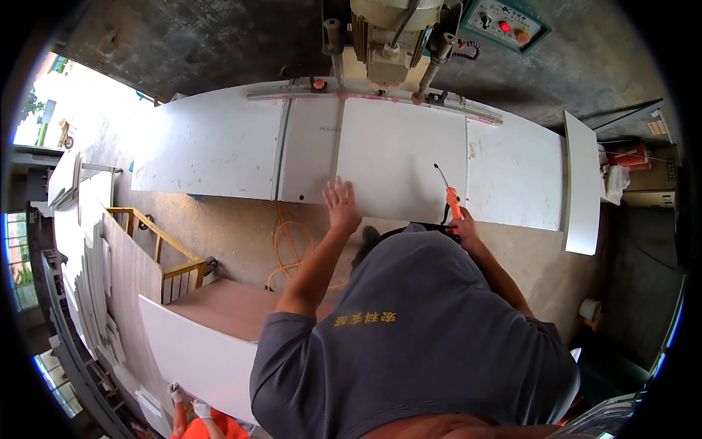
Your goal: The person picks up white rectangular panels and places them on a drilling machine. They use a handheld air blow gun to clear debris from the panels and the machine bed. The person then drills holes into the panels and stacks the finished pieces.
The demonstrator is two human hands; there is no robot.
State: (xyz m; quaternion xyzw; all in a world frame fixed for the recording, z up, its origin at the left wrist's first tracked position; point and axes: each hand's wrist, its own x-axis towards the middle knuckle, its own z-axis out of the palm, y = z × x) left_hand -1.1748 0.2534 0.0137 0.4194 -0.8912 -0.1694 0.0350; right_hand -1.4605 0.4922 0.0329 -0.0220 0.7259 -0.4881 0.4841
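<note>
A white panel (398, 157) lies flat on the long white worktable (212, 146) in front of me. My left hand (342, 205) rests at the panel's near left edge, with its fingers spread and nothing in them. In my right hand (463, 225), at the near edge further right, is an orange air blow gun (453, 202). Its thin dark nozzle points up and to the left over the panel. My fingers are wrapped round the handle, and the lower part of the gun is hidden by my hand.
A motor (391, 62) on a machine stands over the table's far side, beside a control box (506, 25). Behind me on the left, a co-worker's gloved hands (201, 408) hold a white board (194, 347) near a yellow-framed cart (183, 274). An orange hose (280, 241) loops on the floor.
</note>
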